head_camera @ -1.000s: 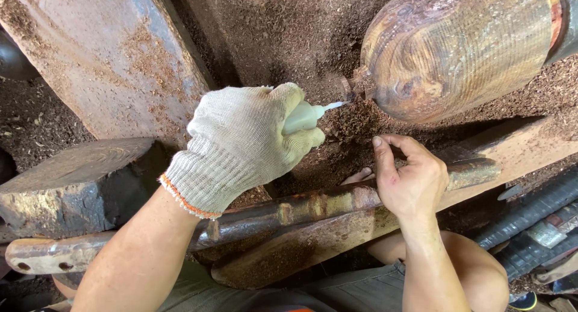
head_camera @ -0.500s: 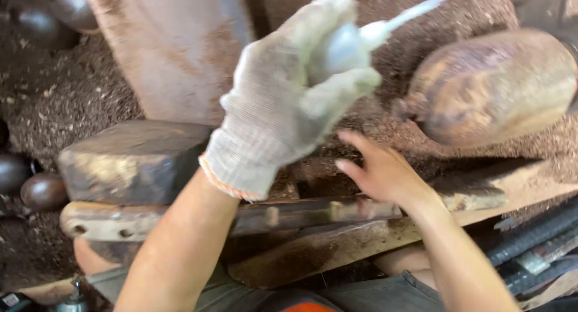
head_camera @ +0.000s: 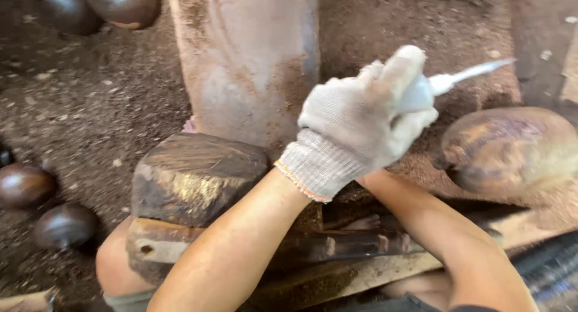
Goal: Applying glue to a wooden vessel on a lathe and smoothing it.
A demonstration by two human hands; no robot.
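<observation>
Gripping a small white squeeze bottle (head_camera: 421, 94), the gloved left hand (head_camera: 361, 125) is closed tight around it, raised above the rounded wooden piece (head_camera: 512, 149). What the bottle holds cannot be told; its thin nozzle points up and right, blurred. The right hand is hidden behind the left forearm, so I cannot tell its state. Dark wooden balls (head_camera: 27, 185) lie on the sawdust-strewn floor (head_camera: 90, 107) at left.

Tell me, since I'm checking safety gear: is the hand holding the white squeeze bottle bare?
No, the left hand wears a knitted white glove as it grips the squeeze bottle, nozzle pointing right.
</observation>
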